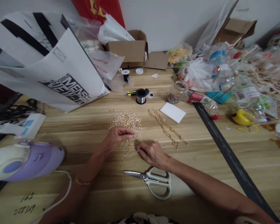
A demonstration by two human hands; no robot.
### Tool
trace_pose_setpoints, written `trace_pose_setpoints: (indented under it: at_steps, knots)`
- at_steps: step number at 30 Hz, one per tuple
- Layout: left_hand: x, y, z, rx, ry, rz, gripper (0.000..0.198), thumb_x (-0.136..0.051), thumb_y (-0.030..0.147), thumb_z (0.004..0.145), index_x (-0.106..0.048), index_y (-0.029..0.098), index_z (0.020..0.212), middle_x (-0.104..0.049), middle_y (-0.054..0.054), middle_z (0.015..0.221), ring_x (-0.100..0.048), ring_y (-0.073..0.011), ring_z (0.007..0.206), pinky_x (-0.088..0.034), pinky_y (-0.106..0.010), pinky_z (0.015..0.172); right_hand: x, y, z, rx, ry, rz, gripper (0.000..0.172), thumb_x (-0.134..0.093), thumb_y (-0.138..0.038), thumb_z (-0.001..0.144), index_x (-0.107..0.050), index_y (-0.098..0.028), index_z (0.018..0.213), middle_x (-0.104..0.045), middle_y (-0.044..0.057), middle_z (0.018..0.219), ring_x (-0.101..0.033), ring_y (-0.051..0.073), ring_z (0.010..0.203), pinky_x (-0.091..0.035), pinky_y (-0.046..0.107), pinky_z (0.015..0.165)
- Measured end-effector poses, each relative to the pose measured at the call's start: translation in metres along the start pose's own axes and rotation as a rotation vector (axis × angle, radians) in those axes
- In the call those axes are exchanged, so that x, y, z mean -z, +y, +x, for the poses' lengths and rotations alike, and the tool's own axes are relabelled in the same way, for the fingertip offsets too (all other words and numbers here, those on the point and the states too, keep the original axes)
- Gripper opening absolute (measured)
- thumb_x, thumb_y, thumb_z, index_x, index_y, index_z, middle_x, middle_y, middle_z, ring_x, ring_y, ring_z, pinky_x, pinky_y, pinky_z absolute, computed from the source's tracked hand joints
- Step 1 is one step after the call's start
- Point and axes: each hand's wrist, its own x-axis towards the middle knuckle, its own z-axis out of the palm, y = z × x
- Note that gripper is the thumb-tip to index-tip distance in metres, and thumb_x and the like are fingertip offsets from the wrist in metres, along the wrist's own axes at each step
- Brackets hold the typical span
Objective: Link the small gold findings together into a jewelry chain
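A heap of small gold and silver beaded pieces (127, 119) lies on the wooden table. At its near right edge is my left hand (118, 137), thumb and fingers pinched together; whatever sits between the tips is too small to make out. My right hand (152, 154) is closed just right of it, its fingertips at the end of a thin beaded chain (130, 153) that lies on the table with ring-like links. Close below my right hand rest scissors (144, 176) with pale handles, blades slightly apart. Two gold chains (169, 129) are stretched out to the right.
Beyond the heap stand a wire spool (141, 97), a jar of beads (175, 91) and a folded white paper (173, 112). A large paper bag (60, 71) and a purple-white appliance (35, 160) flank the left. Plastic bottles and bags (242, 81) crowd the right.
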Motion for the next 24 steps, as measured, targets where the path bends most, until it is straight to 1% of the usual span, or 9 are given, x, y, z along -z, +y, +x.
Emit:
trace_pose_setpoints:
  at_steps: [4,7,11,13,16,18,21,24]
  knots:
    - [-0.002,0.002,0.000,0.000,0.012,0.042,0.018,-0.073,0.027,0.062,-0.071,0.014,0.074,-0.073,-0.002,0.073,-0.065,-0.0153,0.070,-0.049,-0.026,0.071,0.001,0.000,0.000,0.000,-0.002,0.030,0.011,-0.044,-0.019,0.089,-0.055,-0.018,0.089,-0.063,0.002,0.071,-0.056,0.013,0.063,-0.034,0.022,0.061]
    - [-0.001,0.004,0.000,-0.060,0.026,0.073,0.015,-0.071,0.027,0.066,-0.069,0.014,0.073,-0.071,-0.002,0.072,-0.063,-0.0145,0.070,-0.048,-0.026,0.071,0.001,0.000,0.000,0.007,0.008,0.031,0.010,-0.045,-0.019,0.089,-0.055,-0.018,0.088,-0.062,0.001,0.069,-0.055,0.012,0.061,-0.034,0.022,0.059]
    - [0.001,0.007,-0.002,-0.166,0.031,0.078,0.013,-0.067,0.026,0.070,-0.068,0.014,0.075,-0.070,-0.004,0.084,-0.062,-0.0160,0.083,-0.047,-0.027,0.079,0.002,-0.001,0.000,-0.001,0.022,0.045,0.009,-0.046,-0.018,0.088,-0.055,-0.018,0.086,-0.061,0.001,0.066,-0.054,0.012,0.059,-0.033,0.021,0.059]
    - [0.001,0.008,-0.005,-0.150,0.051,0.057,0.014,-0.065,0.027,0.072,-0.068,0.014,0.076,-0.071,-0.004,0.083,-0.063,-0.0162,0.082,-0.047,-0.028,0.080,0.002,-0.001,-0.001,-0.009,0.026,0.060,0.008,-0.047,-0.018,0.088,-0.055,-0.018,0.086,-0.060,0.000,0.066,-0.054,0.012,0.058,-0.033,0.021,0.058]
    - [-0.002,0.005,-0.009,-0.074,0.084,0.039,0.015,-0.067,0.027,0.070,-0.069,0.014,0.078,-0.071,-0.003,0.072,-0.063,-0.0150,0.071,-0.048,-0.027,0.073,0.002,-0.001,-0.001,-0.021,0.022,0.074,0.008,-0.048,-0.017,0.087,-0.056,-0.018,0.085,-0.061,0.000,0.066,-0.054,0.012,0.059,-0.034,0.021,0.059]
    - [-0.005,0.002,-0.011,-0.052,0.059,0.049,0.017,-0.067,0.027,0.069,-0.070,0.013,0.079,-0.070,-0.002,0.069,-0.062,-0.0138,0.065,-0.048,-0.026,0.068,0.002,0.000,-0.001,-0.036,0.014,0.094,0.008,-0.048,-0.017,0.087,-0.056,-0.018,0.085,-0.061,0.001,0.067,-0.055,0.012,0.060,-0.035,0.021,0.060]
    - [-0.009,-0.004,-0.011,-0.074,-0.009,0.066,0.020,-0.064,0.029,0.071,-0.070,0.012,0.081,-0.067,-0.002,0.064,-0.057,-0.0115,0.059,-0.046,-0.024,0.061,0.001,0.001,0.000,-0.055,0.012,0.149,0.009,-0.048,-0.016,0.086,-0.056,-0.018,0.086,-0.062,0.001,0.070,-0.056,0.012,0.063,-0.037,0.021,0.062]
    - [-0.011,-0.013,-0.010,-0.092,-0.065,0.070,0.024,-0.063,0.031,0.073,-0.069,0.011,0.085,-0.064,-0.002,0.062,-0.054,-0.0099,0.057,-0.044,-0.022,0.058,0.002,0.001,0.001,-0.073,0.017,0.192,0.010,-0.048,-0.016,0.086,-0.057,-0.018,0.087,-0.062,0.001,0.072,-0.055,0.012,0.064,-0.038,0.020,0.063]
